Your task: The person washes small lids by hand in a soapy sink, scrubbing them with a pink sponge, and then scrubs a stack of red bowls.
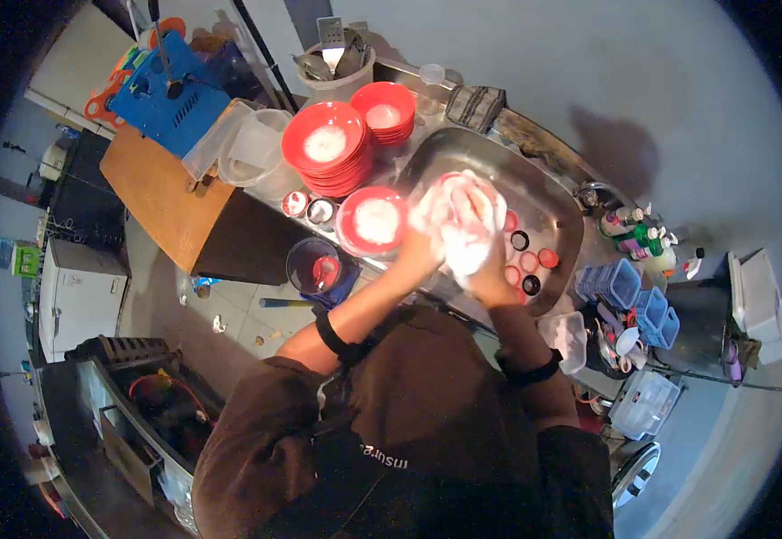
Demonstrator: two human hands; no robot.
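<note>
Over the left part of the metal sink [557,193], my left hand [427,235] and my right hand [490,278] are close together around a foam-covered bundle [467,211]. It looks white with pinkish-red parts; suds hide its exact shape and most of my fingers. A soapy red bowl [350,220] rests on the counter just left of my left hand. Behind it stand two stacks of red bowls, a nearer one [346,175] and a farther one [395,133]. Several red and black round lids [528,261] lie in the sink, right of my right hand.
A utensil tub [346,87] stands behind the stacks. Left are clear containers [260,148] and a wooden-topped table [153,202]. Bottles [647,241], blue baskets [620,283] and a clear container [566,337] sit on the right. A bin [312,256] is below the counter.
</note>
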